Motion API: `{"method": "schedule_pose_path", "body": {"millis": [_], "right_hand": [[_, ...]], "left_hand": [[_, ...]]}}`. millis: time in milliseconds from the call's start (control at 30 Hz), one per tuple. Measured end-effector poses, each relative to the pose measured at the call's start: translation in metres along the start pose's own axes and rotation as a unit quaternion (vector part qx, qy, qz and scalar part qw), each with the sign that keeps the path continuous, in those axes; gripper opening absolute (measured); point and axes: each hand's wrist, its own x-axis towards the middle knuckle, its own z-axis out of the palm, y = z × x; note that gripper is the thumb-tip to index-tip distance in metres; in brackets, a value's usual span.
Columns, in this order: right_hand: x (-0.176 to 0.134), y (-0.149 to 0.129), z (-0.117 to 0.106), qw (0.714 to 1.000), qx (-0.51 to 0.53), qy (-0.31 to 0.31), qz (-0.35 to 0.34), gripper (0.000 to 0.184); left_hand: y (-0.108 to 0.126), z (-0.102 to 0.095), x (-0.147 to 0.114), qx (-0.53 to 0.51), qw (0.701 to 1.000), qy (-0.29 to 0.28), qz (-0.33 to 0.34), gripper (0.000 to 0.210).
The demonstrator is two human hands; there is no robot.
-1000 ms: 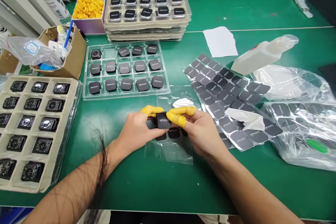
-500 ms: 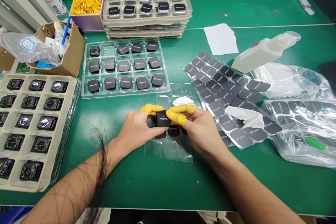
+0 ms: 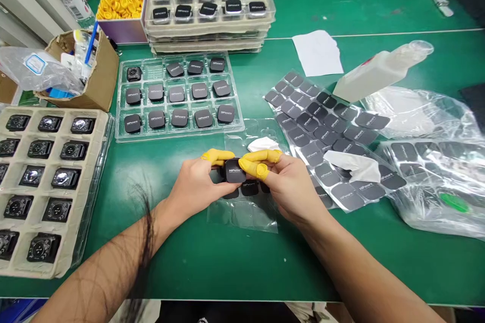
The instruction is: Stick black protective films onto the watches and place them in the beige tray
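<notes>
Both hands are together, clamped on one small black piece (image 3: 235, 170), a rounded square with a matt face and pale "HiFuture" lettering, held just above the tabletop (image 3: 227, 267). Left hand (image 3: 197, 179) pinches its left side, thumb low and yellow-sheathed fingers above; right hand (image 3: 293, 184) rests yellow, wrinkled rubber fingertips on its upper right corner. Directly beneath the hands: a glossy, transparent film sheet (image 3: 242, 219) bearing dark rounded-square labels, partly hidden. Just beyond the fingers, a soft white wipe (image 3: 262, 144). Ahead and left of the hands, a clear moulded plastic tray (image 3: 182, 135) carries mostly matt black squares in rows. Farther left, an opaque beige tray (image 3: 101, 128) of deep square pockets holds black watch bodies with glossy round centres. Right of the hands, overlapping label sheets (image 3: 329, 121), smooth and dark grey, lie under a crumpled white tissue (image 3: 354, 165); beyond these, a translucent bottle (image 3: 379, 74) with tapering shoulders. Far right, a creased clear bag (image 3: 447, 212), shiny. Tabletop is smooth, green, lightly specked.
</notes>
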Motion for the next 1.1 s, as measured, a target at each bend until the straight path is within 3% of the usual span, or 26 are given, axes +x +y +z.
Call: {"method": "schedule_pose_path", "body": {"millis": [500,633,700,767,833,967,1100], "right_hand": [[0.001,0.004,0.0,1.0,-0.015,-0.004,-0.02,0.036],[-0.003,0.004,-0.001,0.995,-0.084,-0.004,-0.049,0.037],[-0.008,0.0,-0.003,0.978,-0.182,0.019,-0.098,0.04],[-0.011,-0.004,-0.006,0.941,-0.286,0.08,-0.165,0.046],[-0.012,-0.005,-0.006,0.919,-0.329,0.101,-0.191,0.054],[-0.005,0.005,0.001,0.957,-0.261,-0.05,-0.112,0.057],[0.002,0.014,0.01,0.96,-0.239,-0.003,-0.145,0.037]], "left_hand": [[-0.001,0.001,0.0,0.006,1.0,-0.008,-0.01,0.044],[-0.002,0.001,-0.001,0.005,1.0,-0.003,-0.014,0.042],[-0.002,0.001,-0.001,-0.003,1.0,0.002,-0.013,0.042],[-0.002,0.001,0.0,-0.015,1.0,0.007,-0.015,0.042],[-0.001,0.0,0.002,-0.03,0.999,0.009,-0.021,0.042],[-0.001,-0.002,0.004,-0.025,0.999,-0.022,-0.023,0.042],[-0.001,-0.004,0.005,-0.022,0.999,-0.019,-0.042,0.043]]}}
